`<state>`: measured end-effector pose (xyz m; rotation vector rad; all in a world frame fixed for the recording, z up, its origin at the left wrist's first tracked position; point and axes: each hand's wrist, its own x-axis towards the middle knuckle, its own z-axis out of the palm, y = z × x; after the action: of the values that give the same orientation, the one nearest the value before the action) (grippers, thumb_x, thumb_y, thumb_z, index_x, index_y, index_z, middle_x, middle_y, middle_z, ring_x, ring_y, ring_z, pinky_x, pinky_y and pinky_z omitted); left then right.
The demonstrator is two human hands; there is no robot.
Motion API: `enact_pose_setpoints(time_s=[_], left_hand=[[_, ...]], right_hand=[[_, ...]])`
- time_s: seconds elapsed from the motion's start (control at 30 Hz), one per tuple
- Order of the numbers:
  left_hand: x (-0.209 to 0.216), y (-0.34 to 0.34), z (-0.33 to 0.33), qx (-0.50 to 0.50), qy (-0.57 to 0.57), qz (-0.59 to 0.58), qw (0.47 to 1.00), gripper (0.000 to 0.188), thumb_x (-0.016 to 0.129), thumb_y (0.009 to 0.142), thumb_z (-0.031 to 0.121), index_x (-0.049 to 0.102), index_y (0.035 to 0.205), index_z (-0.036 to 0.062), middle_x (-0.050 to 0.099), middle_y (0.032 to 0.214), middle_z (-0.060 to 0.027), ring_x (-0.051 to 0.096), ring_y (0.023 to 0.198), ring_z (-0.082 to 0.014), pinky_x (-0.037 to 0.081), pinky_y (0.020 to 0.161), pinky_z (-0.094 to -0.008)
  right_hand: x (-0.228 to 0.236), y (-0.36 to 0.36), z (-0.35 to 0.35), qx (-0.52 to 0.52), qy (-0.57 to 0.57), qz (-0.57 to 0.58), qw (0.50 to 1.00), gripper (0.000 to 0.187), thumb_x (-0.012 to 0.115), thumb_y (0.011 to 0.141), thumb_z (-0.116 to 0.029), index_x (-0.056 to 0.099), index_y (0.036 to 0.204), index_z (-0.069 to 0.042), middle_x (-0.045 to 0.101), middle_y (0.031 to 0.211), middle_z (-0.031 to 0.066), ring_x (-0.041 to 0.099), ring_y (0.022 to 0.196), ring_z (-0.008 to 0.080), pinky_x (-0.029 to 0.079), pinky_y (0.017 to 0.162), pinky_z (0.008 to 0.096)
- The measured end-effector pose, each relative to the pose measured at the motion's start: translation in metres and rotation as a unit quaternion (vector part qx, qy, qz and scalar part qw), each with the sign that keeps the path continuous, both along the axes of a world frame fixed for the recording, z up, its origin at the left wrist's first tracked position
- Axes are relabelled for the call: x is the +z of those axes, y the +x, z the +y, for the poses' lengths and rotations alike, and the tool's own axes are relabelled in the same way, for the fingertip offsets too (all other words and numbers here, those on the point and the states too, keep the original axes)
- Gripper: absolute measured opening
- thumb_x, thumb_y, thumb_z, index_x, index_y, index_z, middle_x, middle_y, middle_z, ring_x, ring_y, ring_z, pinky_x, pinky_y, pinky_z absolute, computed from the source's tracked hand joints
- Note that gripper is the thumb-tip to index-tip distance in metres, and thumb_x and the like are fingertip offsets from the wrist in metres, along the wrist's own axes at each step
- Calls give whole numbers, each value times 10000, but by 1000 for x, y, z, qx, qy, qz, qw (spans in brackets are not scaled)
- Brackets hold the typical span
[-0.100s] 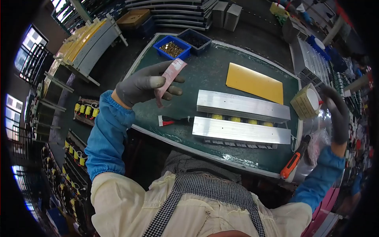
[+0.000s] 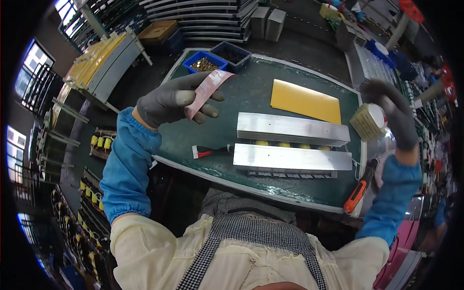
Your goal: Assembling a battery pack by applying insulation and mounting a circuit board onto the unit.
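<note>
My left hand (image 2: 169,101), in a grey glove, pinches a curved pink strip (image 2: 208,92) with white patches above the table's left side. Motion smears my gloved right hand (image 2: 398,113), raised at the right beside a small cardboard box (image 2: 366,123) with a white round thing in it. Whether its fingers hold anything cannot be made out. Between the hands lie two long silver metal bars (image 2: 292,158), with several yellow coil-like parts (image 2: 284,145) showing in the gap. A dark cable with a white connector (image 2: 195,152) sticks out at their left end.
Yellow sheets (image 2: 307,101) lie behind the bars on the green table (image 2: 217,176). A blue bin (image 2: 197,55) of small brass-coloured parts and a dark bin (image 2: 232,54) stand at its back left corner. An orange-and-black power screwdriver (image 2: 357,193) lies at the right edge.
My right hand has swung upward and a little left, past the cardboard box. My left hand still holds the pink strip, nearly in the same place. The whole view has shifted slightly.
</note>
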<state>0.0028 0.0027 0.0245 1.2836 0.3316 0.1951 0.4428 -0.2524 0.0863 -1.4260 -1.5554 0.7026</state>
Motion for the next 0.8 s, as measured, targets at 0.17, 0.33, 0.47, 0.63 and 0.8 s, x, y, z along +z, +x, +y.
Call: enact_pose_setpoints(time_s=[0.17,0.33,0.47,0.63,0.8], left_hand=[[39,23,-7,-147,-8,-13,989,1142,854,736,344,131,1513,-76,545,1265,-260,660,1080,-376,638,779,-396],[53,44,-18,-237,51,41,969,1169,847,693,464,189,1535,-11,542,1286,-256,665,1067,-365,618,768,-413],[53,55,-27,-285,36,62,956,1180,847,681,486,200,1529,-19,548,1270,-260,667,1059,-364,619,773,-428],[43,52,-26,-292,36,69,953,1172,839,683,507,219,1522,-27,556,1250,-268,667,1046,-383,618,771,-436],[33,55,-20,-285,-3,56,957,1199,876,682,410,167,1484,-132,589,1147,-223,689,998,-390,627,740,-454]], right_hand=[[-13,-52,79,238,-22,153,959,786,464,941,-653,434,1448,-52,563,1346,124,521,1263,248,415,1041,419],[-32,-111,117,266,-86,199,939,1010,259,879,-832,392,1468,-23,553,1336,174,512,1260,291,364,1088,450],[-41,-132,119,319,-144,245,904,1101,203,833,-884,390,1463,0,554,1311,210,515,1247,308,348,1103,472],[-37,-126,109,293,-182,235,909,1141,208,794,-915,457,1421,5,622,1160,170,576,1146,267,369,1093,451],[-39,-107,99,249,-218,228,916,1141,252,775,-930,498,1397,-5,658,1006,113,621,1019,208,426,1044,413]])
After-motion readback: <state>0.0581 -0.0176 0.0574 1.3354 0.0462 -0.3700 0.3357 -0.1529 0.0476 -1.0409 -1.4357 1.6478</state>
